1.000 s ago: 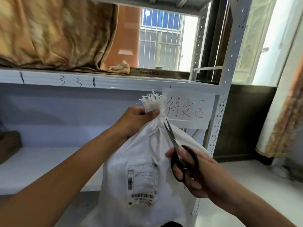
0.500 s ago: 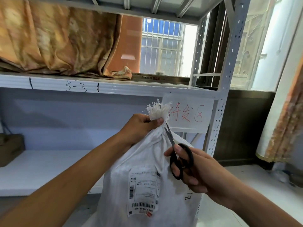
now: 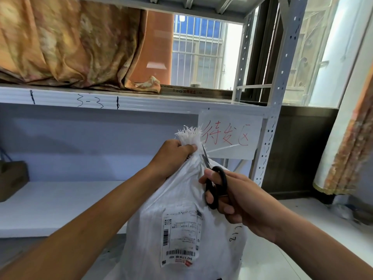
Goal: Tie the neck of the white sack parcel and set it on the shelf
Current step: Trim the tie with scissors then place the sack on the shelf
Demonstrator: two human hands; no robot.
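Clamped tight in the person's left hand (image 3: 173, 156) is the gathered neck of the white sack parcel (image 3: 177, 229), thumb and fingers curled round it, with a frayed tuft (image 3: 188, 135) of woven strands sprouting above the fist. From where I stand, the right hand (image 3: 242, 201) holds a pair of scissors (image 3: 216, 186), thumb and fingers through the black loops. The slim blades point up and lie against the neck just below the left thumb; I cannot tell whether they are biting on anything.

Below the hands the sack hangs full and creased, in front of the rack, its base below the edge of view. A shipping label (image 3: 180, 235) with barcodes is stuck on its front, and a black handwritten mark (image 3: 234, 233) sits on the side toward the right arm.

Behind it is the white shelf (image 3: 60, 203), with a brown bag (image 3: 12, 178) at its far left end. A paper sign (image 3: 230, 136) with red characters hangs from the beam (image 3: 141, 102) above, which is marked "3-3" in black. Orange patterned cloth (image 3: 60, 43) is heaped on the upper level, beside a barred window (image 3: 197, 51). A curtain (image 3: 347, 138) hangs at the right.
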